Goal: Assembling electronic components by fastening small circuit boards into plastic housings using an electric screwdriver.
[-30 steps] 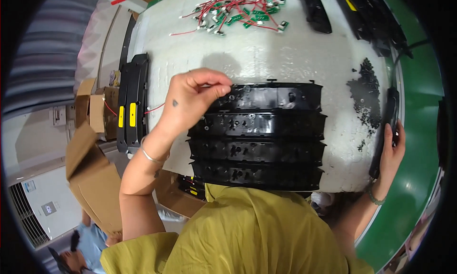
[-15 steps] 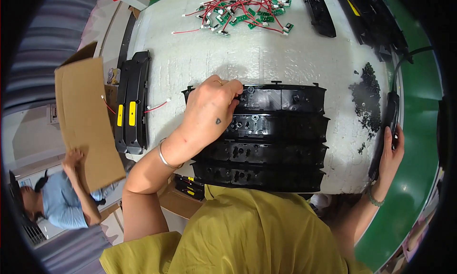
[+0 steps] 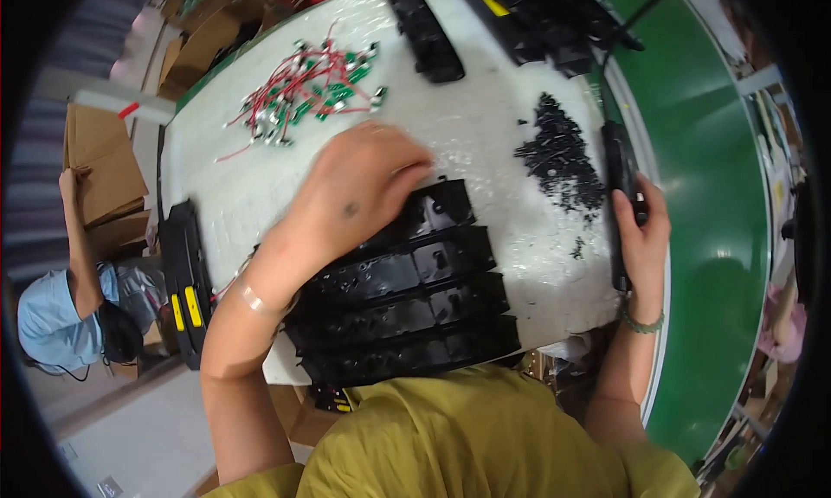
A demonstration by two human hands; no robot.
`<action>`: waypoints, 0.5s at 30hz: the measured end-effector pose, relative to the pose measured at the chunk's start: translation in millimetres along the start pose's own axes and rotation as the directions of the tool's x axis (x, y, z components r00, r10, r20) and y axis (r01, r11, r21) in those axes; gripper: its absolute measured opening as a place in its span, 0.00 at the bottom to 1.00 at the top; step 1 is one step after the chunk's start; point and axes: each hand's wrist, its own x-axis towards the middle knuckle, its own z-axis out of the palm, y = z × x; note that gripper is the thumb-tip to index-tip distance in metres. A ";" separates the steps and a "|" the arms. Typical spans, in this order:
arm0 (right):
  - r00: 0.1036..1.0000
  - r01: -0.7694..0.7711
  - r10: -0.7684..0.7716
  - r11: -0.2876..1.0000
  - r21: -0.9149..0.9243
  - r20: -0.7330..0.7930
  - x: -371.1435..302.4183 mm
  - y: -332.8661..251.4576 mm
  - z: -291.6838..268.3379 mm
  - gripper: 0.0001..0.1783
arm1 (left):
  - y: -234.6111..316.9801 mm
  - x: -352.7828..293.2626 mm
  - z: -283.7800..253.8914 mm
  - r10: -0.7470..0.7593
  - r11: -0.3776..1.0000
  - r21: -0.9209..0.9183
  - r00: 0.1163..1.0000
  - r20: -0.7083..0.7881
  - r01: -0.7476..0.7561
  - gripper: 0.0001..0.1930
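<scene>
In front of me a white bench (image 3: 489, 126) is bearing 4 black panels (image 3: 407, 308) at its 6 o'clock. From the panels' centre: long black tool (image 3: 613, 160) is showing at 2 o'clock. Left hand (image 3: 351, 195), blurring, is hovering at 12 o'clock; whether it's pinching anything, cannot tell. Right hand (image 3: 642, 225) is curling around the tool. Small black pieces (image 3: 561, 156) are lying between 1 and 2 o'clock.

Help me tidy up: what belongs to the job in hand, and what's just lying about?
Likely job:
black panels, near left hand
corded tool, at right hand
small black pieces
perhaps wired green boards

Seemingly apart:
cardboard box, upper left
co-worker's cardboard
</scene>
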 end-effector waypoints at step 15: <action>1.000 -0.026 0.026 0.998 0.051 0.005 2.7 12.4 2.5 0.24 | -4.0 55.0 37.6 0.029 0.973 -0.230 0.999 -0.015 -0.031 0.07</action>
